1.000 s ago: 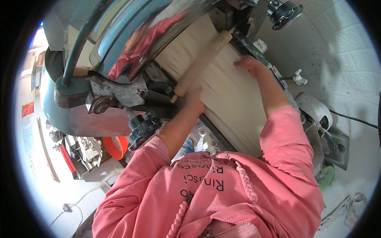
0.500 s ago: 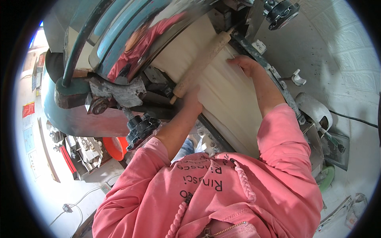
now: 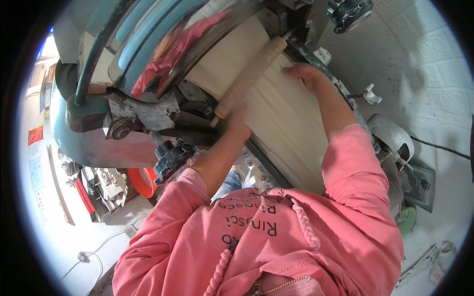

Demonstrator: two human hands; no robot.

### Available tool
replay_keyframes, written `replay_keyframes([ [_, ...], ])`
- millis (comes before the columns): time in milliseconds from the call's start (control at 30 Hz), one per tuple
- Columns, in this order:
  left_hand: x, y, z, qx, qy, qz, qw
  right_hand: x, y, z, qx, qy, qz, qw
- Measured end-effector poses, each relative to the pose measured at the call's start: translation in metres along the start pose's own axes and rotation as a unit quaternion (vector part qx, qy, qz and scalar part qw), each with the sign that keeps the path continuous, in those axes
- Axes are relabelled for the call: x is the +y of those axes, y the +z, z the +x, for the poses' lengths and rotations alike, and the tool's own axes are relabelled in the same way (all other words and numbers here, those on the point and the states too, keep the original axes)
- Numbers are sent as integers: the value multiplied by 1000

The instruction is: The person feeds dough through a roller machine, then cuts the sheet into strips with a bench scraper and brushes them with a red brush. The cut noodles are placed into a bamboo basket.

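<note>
Rolling pin [image 3: 252, 78] lies across dough sheet [image 3: 289, 128], slanting near-left to far-right — left hand [image 3: 239, 121] nearer, just short of near end, fingers blurred; right hand [image 3: 307, 75] at sheet's right edge, fingers part-curled — both grips unclear.

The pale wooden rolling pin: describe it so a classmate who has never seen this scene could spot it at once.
Find the large blue-grey metal machine, then the broad cream-coloured sheet extending from it. The pale wooden rolling pin slants across it, its round barrel and thinner ends setting it apart from that flat sheet.
</note>
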State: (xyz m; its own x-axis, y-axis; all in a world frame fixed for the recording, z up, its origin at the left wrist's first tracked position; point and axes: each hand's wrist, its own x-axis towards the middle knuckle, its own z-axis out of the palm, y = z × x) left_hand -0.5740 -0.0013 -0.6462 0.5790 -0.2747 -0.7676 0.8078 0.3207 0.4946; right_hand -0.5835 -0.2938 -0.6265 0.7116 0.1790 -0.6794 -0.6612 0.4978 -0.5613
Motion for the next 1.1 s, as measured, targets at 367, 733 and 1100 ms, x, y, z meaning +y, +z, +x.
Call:
replay_keyframes([
  [367,4,13,-14,57,14,20,998,2,0,2,101,-50,-53,992],
  [733,9,36,-39,135,58,139,979,-2,5,7,176,-163,-337,910],
  [1100,13,59,-58,248,113,430,861,20,88,23,354,-261,-655,615],
])
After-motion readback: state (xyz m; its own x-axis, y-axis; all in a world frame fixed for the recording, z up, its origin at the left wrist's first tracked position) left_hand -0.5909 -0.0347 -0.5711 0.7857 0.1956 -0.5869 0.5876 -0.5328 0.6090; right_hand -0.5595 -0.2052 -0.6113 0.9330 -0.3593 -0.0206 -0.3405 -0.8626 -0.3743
